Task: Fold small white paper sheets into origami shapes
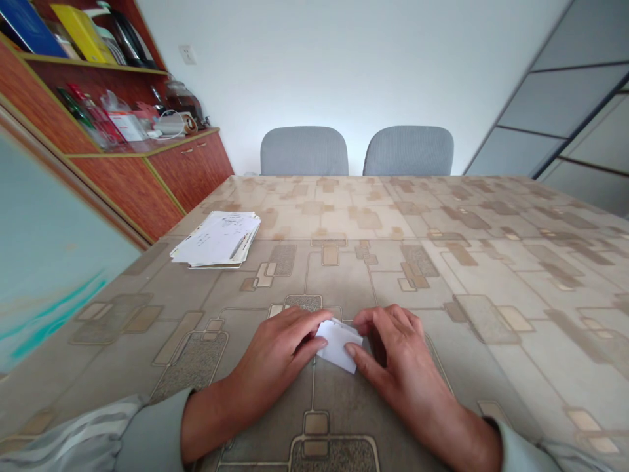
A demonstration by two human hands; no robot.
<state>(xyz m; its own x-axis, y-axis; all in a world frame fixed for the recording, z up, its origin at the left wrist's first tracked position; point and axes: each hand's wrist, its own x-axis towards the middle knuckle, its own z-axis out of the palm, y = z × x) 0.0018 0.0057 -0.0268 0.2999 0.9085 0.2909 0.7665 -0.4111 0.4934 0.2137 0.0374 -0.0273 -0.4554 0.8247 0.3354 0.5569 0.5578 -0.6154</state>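
Observation:
A small folded piece of white paper (339, 345) is held between my two hands, low over the near middle of the patterned table. My left hand (282, 344) grips its left end, thumb on the near face and fingers at the upper edge. At the other end, my right hand (400, 357) pinches it, with the thumb on the near face and the fingers curled behind. The paper is tilted, and layered edges show along its top. Its far side is hidden from me.
A stack of paper sheets (216, 239) with handwriting on top lies at the table's left. The patterned tabletop (491, 262) reaches back to two grey chairs (304, 151). A wooden cabinet (189, 164) with bottles and boxes stands at the back left.

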